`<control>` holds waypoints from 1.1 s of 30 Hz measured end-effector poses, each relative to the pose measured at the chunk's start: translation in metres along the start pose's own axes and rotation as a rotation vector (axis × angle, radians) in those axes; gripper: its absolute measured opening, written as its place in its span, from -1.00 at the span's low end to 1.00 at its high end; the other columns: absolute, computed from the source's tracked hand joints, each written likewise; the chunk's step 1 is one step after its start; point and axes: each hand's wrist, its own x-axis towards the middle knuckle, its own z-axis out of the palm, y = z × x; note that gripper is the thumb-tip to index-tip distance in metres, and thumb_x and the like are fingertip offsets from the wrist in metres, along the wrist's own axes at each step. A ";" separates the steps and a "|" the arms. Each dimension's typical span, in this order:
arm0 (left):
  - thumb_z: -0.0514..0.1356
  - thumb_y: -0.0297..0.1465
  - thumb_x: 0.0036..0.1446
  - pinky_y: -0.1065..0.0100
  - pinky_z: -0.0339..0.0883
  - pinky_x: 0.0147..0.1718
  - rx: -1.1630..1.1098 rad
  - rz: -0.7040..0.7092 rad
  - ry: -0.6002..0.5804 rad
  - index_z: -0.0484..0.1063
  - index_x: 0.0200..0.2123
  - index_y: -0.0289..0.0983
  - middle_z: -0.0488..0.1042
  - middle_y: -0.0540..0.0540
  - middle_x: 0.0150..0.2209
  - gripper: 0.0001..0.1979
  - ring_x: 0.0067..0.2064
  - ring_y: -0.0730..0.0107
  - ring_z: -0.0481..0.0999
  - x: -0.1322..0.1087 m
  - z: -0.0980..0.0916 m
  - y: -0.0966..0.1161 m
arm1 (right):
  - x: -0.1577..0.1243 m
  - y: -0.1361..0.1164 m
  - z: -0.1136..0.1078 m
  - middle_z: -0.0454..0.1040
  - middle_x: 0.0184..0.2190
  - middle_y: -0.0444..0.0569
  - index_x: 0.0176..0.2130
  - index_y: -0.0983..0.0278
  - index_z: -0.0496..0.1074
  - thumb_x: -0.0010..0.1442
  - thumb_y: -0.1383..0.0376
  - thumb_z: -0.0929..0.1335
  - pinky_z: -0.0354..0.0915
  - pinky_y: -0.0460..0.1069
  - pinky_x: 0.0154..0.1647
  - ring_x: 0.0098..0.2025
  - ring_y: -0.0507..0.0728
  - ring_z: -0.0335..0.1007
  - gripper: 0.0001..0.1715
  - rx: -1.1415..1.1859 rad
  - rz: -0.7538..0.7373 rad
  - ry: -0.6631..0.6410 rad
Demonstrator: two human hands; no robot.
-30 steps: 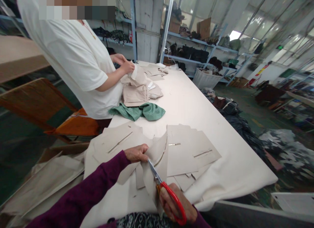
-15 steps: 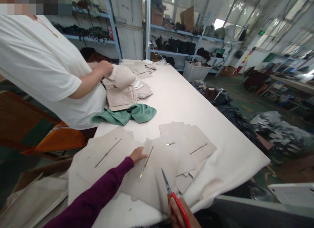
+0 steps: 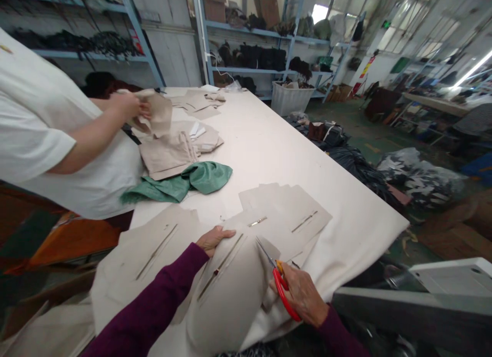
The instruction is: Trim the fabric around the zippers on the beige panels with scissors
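My left hand (image 3: 215,239) grips the upper left edge of a beige fabric panel (image 3: 238,290), thumb on top and the other fingers hidden. A zipper (image 3: 219,270) runs slantwise along this panel, whose near part is raised and curved. In my right hand (image 3: 303,293) are scissors with red handles (image 3: 283,290). Their blades point away from me and left, by the panel's right edge; I cannot tell whether they touch it. Another beige panel with a zipper (image 3: 157,252) lies to the left. More beige pieces (image 3: 284,208) overlap behind, with metal-coloured zippers on them.
A person in a white shirt (image 3: 69,126) stands at the table's left side, handling beige fabric (image 3: 159,113). Green cloth (image 3: 207,177) lies on the white table (image 3: 265,146). Dark bundles (image 3: 353,170) and plastic bags are on the floor at right. Shelves (image 3: 246,70) stand behind.
My left hand has taken hold of the panel, which has lifted and bent. My right hand has brought the scissors up to its right edge. The other person's hands have moved left with fabric.
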 end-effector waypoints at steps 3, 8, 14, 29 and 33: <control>0.35 -0.42 -0.18 0.38 0.39 -0.42 -0.055 0.029 -0.024 0.43 -0.39 -0.41 0.54 -0.17 -0.45 -0.75 -0.46 0.33 0.50 -0.022 0.003 0.013 | 0.007 -0.013 -0.010 0.43 -0.33 -0.03 -0.14 0.30 0.28 0.19 0.08 0.26 0.15 -0.03 -0.31 -0.31 0.14 0.37 -0.64 -0.166 -0.048 0.016; 0.33 -0.46 -0.13 0.39 0.41 -0.43 -0.133 0.017 -0.087 0.45 -0.32 -0.48 0.54 -0.26 -0.43 -0.73 -0.44 0.30 0.52 -0.046 0.010 0.020 | 0.009 -0.028 -0.012 0.39 -0.29 0.02 -0.17 0.31 0.30 0.17 0.01 0.26 0.13 0.05 -0.26 -0.28 0.21 0.31 -0.57 -0.377 -0.081 0.083; 0.29 -0.49 -0.08 0.38 0.42 -0.44 -0.184 0.026 -0.123 0.47 -0.30 -0.50 0.54 -0.27 -0.44 -0.78 -0.47 0.28 0.53 -0.060 0.014 0.018 | 0.002 -0.037 -0.012 0.35 -0.31 0.02 -0.22 0.30 0.30 0.18 -0.02 0.21 0.10 0.08 -0.22 -0.28 0.22 0.25 -0.56 -0.489 -0.082 0.140; 0.31 -0.48 -0.10 0.41 0.40 -0.51 -0.152 0.071 -0.118 0.45 -0.41 -0.49 0.52 -0.25 -0.49 -0.83 -0.52 0.32 0.51 -0.078 0.029 0.013 | -0.012 -0.044 -0.023 0.30 -0.34 0.07 -0.26 0.32 0.33 0.19 -0.03 0.18 0.05 0.11 -0.23 -0.30 0.23 0.16 -0.53 -0.683 -0.138 0.182; 0.32 -0.51 -0.13 0.41 0.40 -0.53 -0.149 0.088 -0.073 0.42 -0.43 -0.45 0.52 -0.21 -0.50 -0.83 -0.53 0.33 0.50 -0.084 0.035 0.014 | -0.016 -0.044 -0.028 0.30 -0.35 0.08 -0.27 0.32 0.33 0.19 -0.02 0.17 0.04 0.12 -0.23 -0.30 0.24 0.15 -0.53 -0.727 -0.141 0.202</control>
